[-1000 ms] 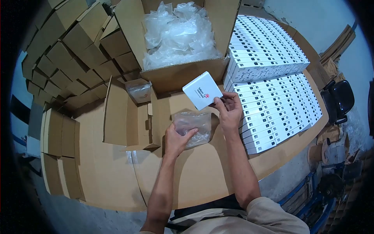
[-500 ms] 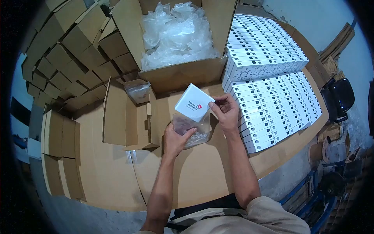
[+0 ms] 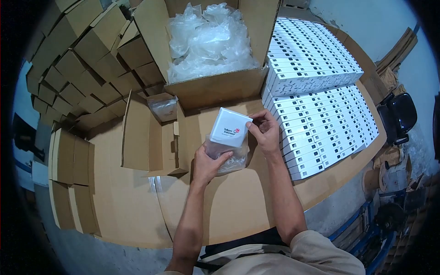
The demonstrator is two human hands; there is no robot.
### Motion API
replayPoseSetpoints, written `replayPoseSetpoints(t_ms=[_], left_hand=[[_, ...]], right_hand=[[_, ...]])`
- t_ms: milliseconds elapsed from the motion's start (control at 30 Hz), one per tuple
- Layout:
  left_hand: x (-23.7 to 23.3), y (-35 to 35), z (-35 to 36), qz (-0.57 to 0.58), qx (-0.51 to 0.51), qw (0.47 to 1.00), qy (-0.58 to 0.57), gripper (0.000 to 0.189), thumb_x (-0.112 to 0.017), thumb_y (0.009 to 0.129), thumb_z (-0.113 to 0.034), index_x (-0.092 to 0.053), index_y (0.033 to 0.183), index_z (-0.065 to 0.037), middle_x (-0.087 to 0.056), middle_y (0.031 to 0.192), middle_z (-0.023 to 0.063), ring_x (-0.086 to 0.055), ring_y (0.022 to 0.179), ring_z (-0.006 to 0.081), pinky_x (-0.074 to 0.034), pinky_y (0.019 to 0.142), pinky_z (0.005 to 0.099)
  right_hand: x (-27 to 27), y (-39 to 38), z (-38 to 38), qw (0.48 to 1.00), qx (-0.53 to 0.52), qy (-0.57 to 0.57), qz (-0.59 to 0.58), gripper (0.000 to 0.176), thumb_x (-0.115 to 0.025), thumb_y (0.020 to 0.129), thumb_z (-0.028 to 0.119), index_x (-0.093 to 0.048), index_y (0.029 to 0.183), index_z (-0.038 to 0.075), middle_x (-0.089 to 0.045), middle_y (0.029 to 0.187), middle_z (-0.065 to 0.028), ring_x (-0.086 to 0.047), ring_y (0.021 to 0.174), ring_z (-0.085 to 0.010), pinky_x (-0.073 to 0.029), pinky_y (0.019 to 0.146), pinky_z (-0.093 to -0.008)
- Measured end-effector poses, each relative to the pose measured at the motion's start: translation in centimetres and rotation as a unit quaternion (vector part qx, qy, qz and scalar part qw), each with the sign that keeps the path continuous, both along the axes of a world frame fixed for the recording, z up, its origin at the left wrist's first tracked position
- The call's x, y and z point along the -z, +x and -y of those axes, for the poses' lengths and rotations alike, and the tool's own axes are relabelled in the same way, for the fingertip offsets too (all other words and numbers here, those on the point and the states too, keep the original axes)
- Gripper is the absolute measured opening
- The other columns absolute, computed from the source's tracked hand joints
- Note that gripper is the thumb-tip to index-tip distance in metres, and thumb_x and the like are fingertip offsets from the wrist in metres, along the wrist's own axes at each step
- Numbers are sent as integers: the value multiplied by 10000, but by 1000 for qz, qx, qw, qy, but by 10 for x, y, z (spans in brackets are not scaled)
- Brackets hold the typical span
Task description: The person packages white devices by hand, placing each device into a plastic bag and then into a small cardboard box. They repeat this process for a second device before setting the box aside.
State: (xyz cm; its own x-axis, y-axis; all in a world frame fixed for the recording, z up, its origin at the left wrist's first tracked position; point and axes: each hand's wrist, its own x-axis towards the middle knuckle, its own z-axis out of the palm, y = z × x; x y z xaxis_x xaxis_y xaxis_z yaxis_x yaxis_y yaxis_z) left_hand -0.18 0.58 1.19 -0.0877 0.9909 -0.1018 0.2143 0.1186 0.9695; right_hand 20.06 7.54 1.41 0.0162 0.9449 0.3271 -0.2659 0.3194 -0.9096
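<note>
A white square box (image 3: 228, 126) printed "Telkom Indonesia" sits partly inside a clear plastic bag (image 3: 233, 160). My right hand (image 3: 265, 131) pinches the box at its upper right edge, thumb on the printed face. Closed on the bag's left side, my left hand (image 3: 208, 164) has its thumb across the front of the plastic. The lower part of the box is covered by the bag. To the left of my hands stands an open cardboard carton (image 3: 143, 144), with a bagged item (image 3: 163, 109) at its far end.
Behind my hands, a large cardboard box (image 3: 215, 89) holds many clear bags (image 3: 213, 39). Rows of white boxes (image 3: 330, 126) are stacked to the right. Brown cartons (image 3: 71, 68) pile up at the far left, and several more (image 3: 73, 158) stand at the table's left edge.
The white box has turned more upright and moved lower, deeper into the plastic bag. Both hands keep their grip and have barely moved.
</note>
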Motion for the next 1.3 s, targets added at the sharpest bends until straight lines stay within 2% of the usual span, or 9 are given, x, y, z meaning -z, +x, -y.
replayPoseSetpoints(t_ms=[300,500,567,667,867,967,1100,1200,1300], left_hand=[[2,0,-1,44,10,999,20,481,-911,779,-180,-699,1168,8,-755,1094,123,-709,1018,200,-549,926,366],[17,-4,-6,146,-24,989,-25,375,-721,994,-326,-708,1161,10,-739,1025,71,-652,940,131,-517,874,313],[16,-2,-6,113,-32,993,-15,401,-664,1030,-356,-711,1173,16,-734,1016,64,-635,921,118,-510,853,306],[23,-1,-7,101,-55,993,-7,412,-640,1048,-357,-713,1192,22,-733,1014,58,-630,922,109,-505,846,297],[25,-1,-9,143,-81,986,-3,412,-585,1078,-340,-703,1220,28,-736,1020,56,-637,935,113,-507,851,291],[34,-6,-10,186,-75,980,0,467,-497,1109,-381,-697,1234,22,-735,1038,58,-640,954,122,-508,872,298],[44,-4,-13,192,-65,979,30,545,-391,1132,-434,-675,1283,6,-724,1109,66,-632,1014,127,-499,928,308],[40,-3,-13,194,-63,978,31,542,-386,1133,-433,-647,1329,-1,-712,1155,76,-624,1061,135,-488,971,323],[34,-4,-12,128,-64,989,25,553,-355,1134,-452,-617,1397,-42,-690,1238,94,-612,1143,170,-464,1034,342]], right_hand=[[0,-3,1,999,-13,-34,39,207,-739,893,1,-607,1051,-5,-674,971,-68,-653,924,-129,-527,868,-294],[-2,-3,0,997,-28,-47,58,245,-741,901,16,-620,1112,-9,-668,995,-47,-640,928,-115,-525,860,-281],[-1,-4,1,994,-46,-64,73,276,-745,900,16,-623,1147,-10,-667,1016,-42,-636,937,-109,-526,860,-276],[-4,-5,1,990,-78,-93,65,414,-759,892,20,-610,1278,12,-673,1031,-44,-635,945,-110,-526,855,-271],[-12,1,10,958,-208,-119,158,785,-780,866,-2,-414,1550,121,-694,1006,-86,-649,965,-133,-534,857,-280],[-7,-4,9,967,-213,-106,85,827,-788,855,-17,-383,1561,131,-697,1005,-97,-646,950,-125,-539,839,-290],[-14,-1,9,967,-196,-116,112,768,-800,854,-5,-436,1519,117,-700,1002,-91,-646,929,-118,-544,810,-300],[-15,3,10,963,-192,-114,150,682,-810,860,24,-497,1461,100,-709,991,-79,-652,920,-115,-549,798,-297],[-15,2,10,968,-173,-96,155,566,-821,860,49,-579,1372,75,-720,985,-60,-657,907,-108,-550,792,-286]])
